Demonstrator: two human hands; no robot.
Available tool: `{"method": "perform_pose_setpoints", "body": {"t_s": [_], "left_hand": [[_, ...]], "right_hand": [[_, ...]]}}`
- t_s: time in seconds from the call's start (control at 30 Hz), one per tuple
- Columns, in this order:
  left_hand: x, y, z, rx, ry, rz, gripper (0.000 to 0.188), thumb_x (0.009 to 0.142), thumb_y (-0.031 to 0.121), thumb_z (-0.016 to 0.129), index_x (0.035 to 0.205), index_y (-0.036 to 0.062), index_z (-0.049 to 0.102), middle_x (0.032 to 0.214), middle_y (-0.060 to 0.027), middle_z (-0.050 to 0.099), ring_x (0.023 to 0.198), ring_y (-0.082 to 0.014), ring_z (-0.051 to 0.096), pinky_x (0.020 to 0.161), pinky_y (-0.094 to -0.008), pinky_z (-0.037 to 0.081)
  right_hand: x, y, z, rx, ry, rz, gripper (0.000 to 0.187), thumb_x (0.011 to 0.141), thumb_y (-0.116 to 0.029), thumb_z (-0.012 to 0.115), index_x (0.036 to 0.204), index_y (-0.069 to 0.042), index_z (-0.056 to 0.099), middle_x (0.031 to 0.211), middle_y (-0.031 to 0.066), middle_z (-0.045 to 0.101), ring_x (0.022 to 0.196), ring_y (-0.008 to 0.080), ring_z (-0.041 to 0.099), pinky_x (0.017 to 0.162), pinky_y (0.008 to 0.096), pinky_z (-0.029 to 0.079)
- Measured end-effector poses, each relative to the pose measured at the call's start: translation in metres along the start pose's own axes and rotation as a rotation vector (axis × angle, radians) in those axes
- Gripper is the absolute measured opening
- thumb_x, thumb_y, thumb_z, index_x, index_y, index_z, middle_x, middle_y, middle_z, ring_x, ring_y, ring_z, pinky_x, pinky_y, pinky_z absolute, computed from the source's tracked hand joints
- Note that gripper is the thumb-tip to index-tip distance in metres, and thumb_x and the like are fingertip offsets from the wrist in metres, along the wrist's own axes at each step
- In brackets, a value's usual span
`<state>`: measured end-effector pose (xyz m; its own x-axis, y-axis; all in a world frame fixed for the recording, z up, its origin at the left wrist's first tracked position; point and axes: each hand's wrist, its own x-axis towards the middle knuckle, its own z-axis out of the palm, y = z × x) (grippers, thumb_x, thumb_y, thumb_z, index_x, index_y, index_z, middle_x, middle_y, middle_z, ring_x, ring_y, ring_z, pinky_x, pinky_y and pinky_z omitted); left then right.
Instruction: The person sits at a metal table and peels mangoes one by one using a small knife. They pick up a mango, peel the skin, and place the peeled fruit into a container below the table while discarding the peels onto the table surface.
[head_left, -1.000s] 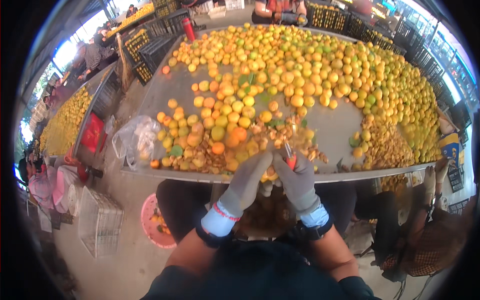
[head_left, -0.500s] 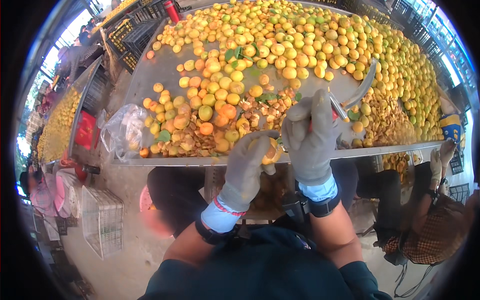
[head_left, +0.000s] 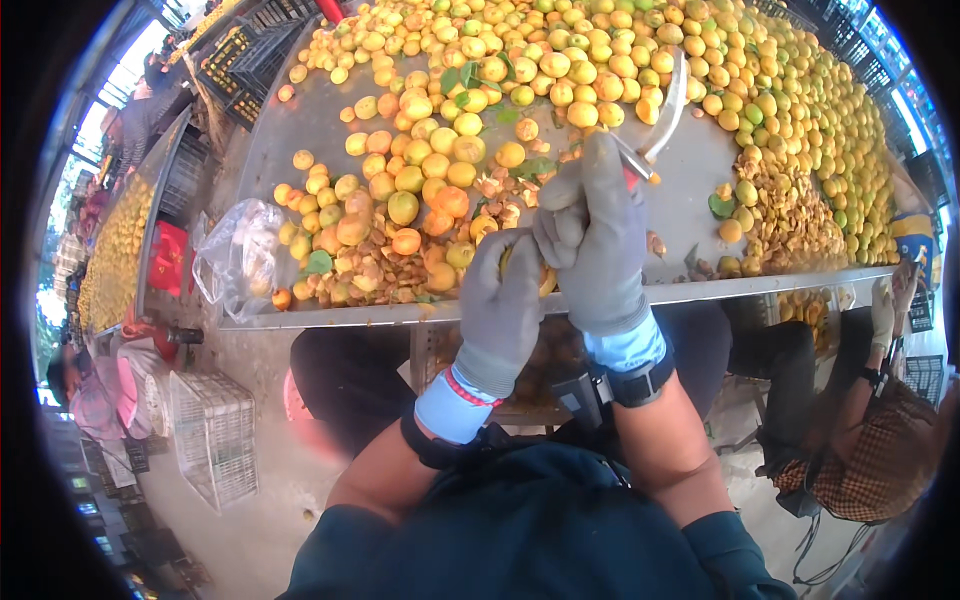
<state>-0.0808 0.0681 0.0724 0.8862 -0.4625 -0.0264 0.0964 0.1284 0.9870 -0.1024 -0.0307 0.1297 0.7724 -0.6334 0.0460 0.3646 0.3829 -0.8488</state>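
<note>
1 closed right grip point(head_left: 600, 235) holds a curved knife point(head_left: 669, 108).

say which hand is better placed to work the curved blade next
Probably the right hand: it holds the curved blade, which points up over the table. The left hand seems occupied with a fruit, mostly hidden.

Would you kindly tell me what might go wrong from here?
The curved-bladed tool in the right hand has its blade bare, so a slip might cause a cut. The fruit at the left hand is mostly hidden; if loosely held, it could drop. The small orange fruit near the front rim of the table might roll off if bumped.
</note>
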Motion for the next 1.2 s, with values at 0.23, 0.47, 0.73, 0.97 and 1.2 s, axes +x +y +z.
{"method": "perform_pose_setpoints", "body": {"t_s": [0.23,0.47,0.73,0.97,1.2], "left_hand": [[0.019,0.002,0.004,-0.246,-0.056,-0.276,0.028,0.096,0.033,0.054,0.103,0.0061,0.057,0.075,0.0009,0.052,0.054,-0.0055,0.048,0.046,-0.0204,0.038],[0.048,-0.041,0.005,-0.446,-0.069,-0.345,0.031,0.098,0.034,0.053,0.109,0.0053,0.057,0.085,-0.0025,0.059,0.062,-0.0088,0.056,0.054,-0.0226,0.047],[0.052,-0.009,-0.066,0.275,-0.274,-0.179,0.031,0.090,0.006,0.055,0.121,0.0029,0.059,0.108,-0.0059,0.062,0.078,-0.0093,0.058,0.065,-0.0229,0.050],[0.010,0.030,-0.095,0.930,-0.714,-0.018,0.031,0.092,0.018,0.059,0.120,0.0053,0.061,0.107,-0.0093,0.067,0.087,-0.0197,0.066,0.074,-0.0328,0.054],[0.168,0.009,-0.035,0.974,-0.313,0.255,0.038,0.087,0.040,0.061,0.102,0.0054,0.066,0.092,-0.0160,0.068,0.087,-0.0319,0.065,0.077,-0.0396,0.050]], "right_hand": [[0.043,0.036,-0.033,0.707,0.054,0.184,0.040,0.099,-0.046,0.046,0.074,-0.015,0.049,0.051,-0.0083,0.026,0.041,0.0034,0.024,0.039,0.0211,0.023],[0.078,0.061,-0.049,0.491,0.429,0.197,0.040,0.095,-0.048,0.054,0.075,-0.012,0.052,0.057,-0.0056,0.036,0.049,0.0084,0.034,0.044,0.0241,0.029],[0.038,0.034,-0.115,0.067,0.378,0.066,0.033,0.097,-0.039,0.054,0.079,-0.011,0.051,0.053,-0.0050,0.035,0.043,0.0071,0.032,0.040,0.0234,0.026],[0.000,0.038,-0.122,-0.033,0.405,0.136,0.038,0.099,-0.041,0.049,0.082,-0.008,0.054,0.054,-0.0043,0.037,0.042,0.0068,0.033,0.041,0.0226,0.029],[0.002,0.052,-0.122,-0.058,0.368,0.185,0.040,0.098,-0.039,0.052,0.078,-0.005,0.058,0.052,-0.0017,0.041,0.040,0.0080,0.037,0.039,0.0230,0.032]]}}
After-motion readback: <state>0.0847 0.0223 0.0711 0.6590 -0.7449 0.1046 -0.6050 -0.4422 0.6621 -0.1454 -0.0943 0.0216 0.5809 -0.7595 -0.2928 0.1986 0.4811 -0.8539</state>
